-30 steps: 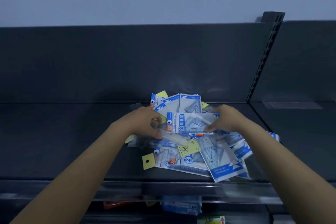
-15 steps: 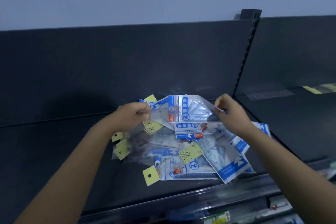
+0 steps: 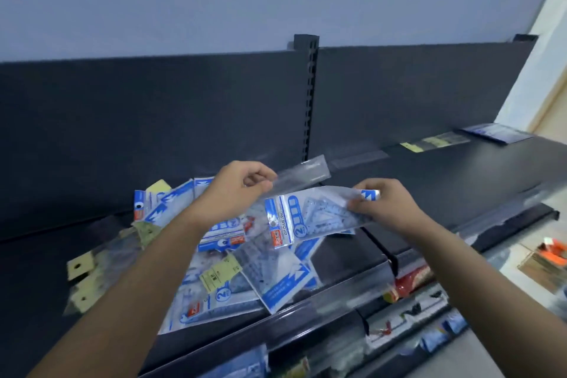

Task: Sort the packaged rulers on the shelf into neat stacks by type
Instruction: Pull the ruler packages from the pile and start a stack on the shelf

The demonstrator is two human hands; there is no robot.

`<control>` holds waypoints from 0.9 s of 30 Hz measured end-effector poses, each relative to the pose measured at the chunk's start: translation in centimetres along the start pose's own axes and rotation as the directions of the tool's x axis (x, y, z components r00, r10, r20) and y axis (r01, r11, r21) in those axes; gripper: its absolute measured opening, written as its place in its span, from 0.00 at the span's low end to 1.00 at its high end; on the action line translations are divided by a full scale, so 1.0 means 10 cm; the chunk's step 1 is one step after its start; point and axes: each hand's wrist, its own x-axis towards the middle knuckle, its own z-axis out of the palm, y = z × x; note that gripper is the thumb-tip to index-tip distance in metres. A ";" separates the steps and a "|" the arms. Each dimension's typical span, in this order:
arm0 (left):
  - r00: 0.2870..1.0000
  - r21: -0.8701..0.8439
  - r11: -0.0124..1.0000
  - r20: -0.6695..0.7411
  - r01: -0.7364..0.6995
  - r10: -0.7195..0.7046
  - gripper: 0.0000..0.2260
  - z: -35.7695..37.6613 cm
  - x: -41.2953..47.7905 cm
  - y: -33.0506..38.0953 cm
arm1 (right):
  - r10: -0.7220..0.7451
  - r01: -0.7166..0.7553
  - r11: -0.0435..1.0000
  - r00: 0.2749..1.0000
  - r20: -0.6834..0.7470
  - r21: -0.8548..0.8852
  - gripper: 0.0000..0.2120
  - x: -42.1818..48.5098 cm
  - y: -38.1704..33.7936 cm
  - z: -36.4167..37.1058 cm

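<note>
Both bare forearms reach from the near edge toward the middle. The left hand (image 3: 234, 193) pinches a clear packet (image 3: 303, 173) between thumb and forefinger. The right hand (image 3: 388, 209), near it on the right, pinches a blue packet (image 3: 310, 218), fingers curled.

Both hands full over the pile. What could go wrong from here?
Left hand pinches the long clear plastic ruler sleeve by one end; it may slip. Right hand holds the blue-and-clear geometric set packet by its edge above the loose pile of blue packets; dropped, it re-mixes. The pile lies close to the dark shelf's front lip; packets may slide off.
</note>
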 end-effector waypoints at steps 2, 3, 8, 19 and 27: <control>0.999 0.032 0.999 0.039 0.011 -0.012 0.06 0.29 0.13 0.17 | 0.000 0.000 1.000 0.999 0.033 -0.011 0.07 0.00 0.15 -0.30; 0.999 0.036 0.999 0.048 0.015 -0.017 0.06 0.43 0.19 0.24 | -0.007 0.007 1.000 0.999 0.046 -0.012 0.10 -0.01 0.24 -0.45; 0.997 0.040 0.998 0.050 0.050 -0.052 0.04 1.17 0.51 0.65 | 0.023 -0.025 0.999 0.998 0.051 0.046 0.13 -0.02 0.77 -1.22; 0.991 0.054 0.989 0.001 0.136 -0.136 0.04 2.01 1.18 0.93 | 0.136 -0.163 0.971 0.978 0.158 0.173 0.06 0.40 1.42 -2.11; 0.985 0.021 0.985 -0.022 0.171 -0.171 0.05 2.15 1.98 0.50 | 0.174 -0.243 0.933 0.951 0.258 0.267 0.08 1.21 1.58 -2.04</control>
